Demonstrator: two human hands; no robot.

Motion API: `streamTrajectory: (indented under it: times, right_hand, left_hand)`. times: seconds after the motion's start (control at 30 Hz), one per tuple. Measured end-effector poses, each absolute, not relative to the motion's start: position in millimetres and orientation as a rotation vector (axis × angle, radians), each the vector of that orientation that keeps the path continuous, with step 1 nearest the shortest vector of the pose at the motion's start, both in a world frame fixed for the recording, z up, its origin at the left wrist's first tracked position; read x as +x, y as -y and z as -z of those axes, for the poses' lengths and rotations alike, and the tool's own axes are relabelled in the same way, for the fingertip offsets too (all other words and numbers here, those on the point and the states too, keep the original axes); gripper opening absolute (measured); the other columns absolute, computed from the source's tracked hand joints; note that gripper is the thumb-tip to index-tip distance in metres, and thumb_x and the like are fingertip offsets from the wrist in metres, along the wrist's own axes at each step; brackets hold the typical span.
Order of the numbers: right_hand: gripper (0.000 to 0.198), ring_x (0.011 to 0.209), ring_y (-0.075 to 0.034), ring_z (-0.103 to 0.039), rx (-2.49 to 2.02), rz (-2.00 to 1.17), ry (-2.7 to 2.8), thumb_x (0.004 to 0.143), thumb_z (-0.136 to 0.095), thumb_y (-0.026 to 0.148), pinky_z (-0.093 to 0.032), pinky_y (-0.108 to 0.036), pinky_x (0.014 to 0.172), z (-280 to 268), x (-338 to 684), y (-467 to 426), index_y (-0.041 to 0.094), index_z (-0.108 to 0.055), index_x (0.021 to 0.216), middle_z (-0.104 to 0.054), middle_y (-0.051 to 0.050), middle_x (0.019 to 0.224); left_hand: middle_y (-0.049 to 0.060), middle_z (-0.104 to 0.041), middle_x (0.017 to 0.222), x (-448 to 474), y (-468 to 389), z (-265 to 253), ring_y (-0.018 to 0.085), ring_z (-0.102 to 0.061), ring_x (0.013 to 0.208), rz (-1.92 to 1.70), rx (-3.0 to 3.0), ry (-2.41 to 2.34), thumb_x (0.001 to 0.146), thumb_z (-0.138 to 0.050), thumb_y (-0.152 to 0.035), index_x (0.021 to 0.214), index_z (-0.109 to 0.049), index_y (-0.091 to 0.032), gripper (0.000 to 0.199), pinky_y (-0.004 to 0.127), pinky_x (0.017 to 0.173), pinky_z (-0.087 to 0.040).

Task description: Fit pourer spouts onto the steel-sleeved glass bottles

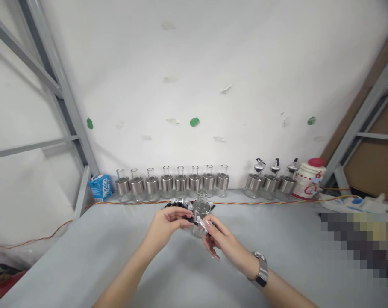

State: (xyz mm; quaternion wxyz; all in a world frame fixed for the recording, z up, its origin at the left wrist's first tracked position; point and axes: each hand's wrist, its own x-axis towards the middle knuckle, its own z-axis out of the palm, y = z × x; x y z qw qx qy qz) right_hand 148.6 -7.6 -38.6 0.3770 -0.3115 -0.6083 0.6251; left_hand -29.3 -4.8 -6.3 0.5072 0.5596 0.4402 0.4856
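My left hand (170, 222) is closed, thumb and fingers pinching the black end of a small part. My right hand (217, 233) is closed around the silver end of what looks like a pourer spout (201, 224). Both hands meet on this piece at the middle of the table, just in front of an open glass bottle (201, 208) with a metal band. Behind my left hand lies a pile of black and silver pourer spouts (177, 203), partly hidden by the fingers. A metal watch (260, 268) is on my right wrist.
Along the wall stands a row of open banded glass bottles (180, 182). Further right are three bottles with pourers fitted (271, 182). A blue carton (101, 188) sits left, a red-lidded jar (309, 179) right. A twisted wire (133, 202) crosses the grey table (117, 244).
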Motion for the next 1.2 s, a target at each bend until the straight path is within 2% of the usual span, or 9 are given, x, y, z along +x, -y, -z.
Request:
streamTrajectory:
  times: [0.13, 0.27, 0.37, 0.43, 0.5, 0.67, 0.87, 1.07, 1.2]
  right_hand:
    - [0.034, 0.035, -0.007, -0.037, -0.823, -1.552, 1.53, 0.077, -0.043, 0.055, -0.026, -0.018, 0.033, 34, 150, 9, 0.02, -0.039, 0.076, -0.044, 0.007, 0.046]
    - [0.034, 0.039, -0.009, -0.039, -0.869, -1.314, 1.311, 0.078, -0.042, 0.053, -0.031, -0.02, 0.036, 30, 157, 3, 0.019, -0.047, 0.075, -0.045, 0.005, 0.048]
    - [0.034, 0.07, -0.015, -0.055, -0.947, -1.113, 1.054, 0.077, -0.044, 0.053, -0.045, -0.026, 0.058, 34, 163, -9, 0.02, -0.053, 0.078, -0.059, -0.003, 0.076]
    - [0.036, 0.094, -0.018, -0.053, -0.99, -1.141, 0.978, 0.076, -0.045, 0.053, -0.045, -0.029, 0.076, 39, 164, -16, 0.02, -0.055, 0.087, -0.06, -0.005, 0.096]
    - [0.039, 0.102, -0.019, -0.051, -0.981, -1.27, 0.934, 0.075, -0.046, 0.053, -0.043, -0.031, 0.082, 44, 163, -20, 0.02, -0.054, 0.093, -0.059, -0.006, 0.103]
    - [0.042, 0.097, -0.022, -0.055, -0.922, -1.484, 0.824, 0.07, -0.051, 0.056, -0.045, -0.035, 0.078, 45, 155, -15, 0.02, -0.053, 0.091, -0.062, -0.006, 0.094]
    - [0.042, 0.093, -0.02, -0.056, -0.924, -1.453, 0.945, 0.073, -0.048, 0.056, -0.043, -0.034, 0.084, 46, 150, -8, 0.018, -0.052, 0.09, -0.061, -0.005, 0.093]
    - [0.039, 0.081, -0.019, -0.061, -0.931, -1.485, 0.987, 0.073, -0.049, 0.054, -0.044, -0.035, 0.082, 47, 147, -8, 0.018, -0.049, 0.09, -0.062, -0.005, 0.084]
    - [0.034, 0.075, -0.017, -0.06, -0.979, -1.428, 1.07, 0.073, -0.05, 0.05, -0.047, -0.031, 0.069, 44, 151, -13, 0.017, -0.049, 0.083, -0.06, -0.006, 0.086]
  left_hand:
    - [0.003, -0.065, 0.062, -37, 2, 5, 0.015, -0.06, 0.057, -1.096, 1.461, -1.129, 0.065, -0.062, -0.029, 0.075, -0.066, -0.014, 0.019, 0.027, 0.059, -0.05]
    - [0.003, -0.065, 0.063, -50, -8, 19, 0.012, -0.057, 0.052, -0.66, 1.703, -1.316, 0.065, -0.058, -0.032, 0.072, -0.066, -0.014, 0.021, 0.022, 0.048, -0.044]
    - [0.001, -0.064, 0.056, -56, -16, 34, 0.013, -0.055, 0.05, -0.53, 1.833, -1.537, 0.063, -0.058, -0.031, 0.062, -0.065, -0.016, 0.017, 0.021, 0.046, -0.038]
    - [0.001, -0.063, 0.055, -57, -19, 40, 0.014, -0.055, 0.053, -0.551, 1.879, -1.595, 0.062, -0.058, -0.031, 0.06, -0.065, -0.017, 0.015, 0.022, 0.05, -0.037]
    - [0.0, -0.063, 0.06, -57, -20, 42, 0.015, -0.055, 0.059, -0.573, 1.926, -1.647, 0.06, -0.06, -0.031, 0.061, -0.066, -0.02, 0.013, 0.023, 0.054, -0.036]
    - [0.002, -0.061, 0.076, -54, -20, 41, 0.019, -0.054, 0.074, -0.652, 2.019, -1.741, 0.055, -0.066, -0.033, 0.068, -0.066, -0.021, 0.017, 0.025, 0.063, -0.037]
    - [0.004, -0.061, 0.081, -46, -19, 42, 0.021, -0.054, 0.083, -0.937, 2.054, -1.67, 0.056, -0.069, -0.035, 0.082, -0.064, -0.02, 0.03, 0.029, 0.073, -0.041]
    - [0.009, -0.051, 0.118, -27, -4, 36, 0.024, -0.05, 0.102, -1.176, 1.809, -1.311, 0.05, -0.075, -0.033, 0.117, -0.043, -0.021, 0.076, 0.033, 0.085, -0.039]
    - [0.007, -0.061, 0.1, -19, 2, 34, 0.023, -0.056, 0.091, -1.098, 1.804, -1.253, 0.051, -0.074, -0.036, 0.102, -0.051, -0.018, 0.058, 0.032, 0.081, -0.041]
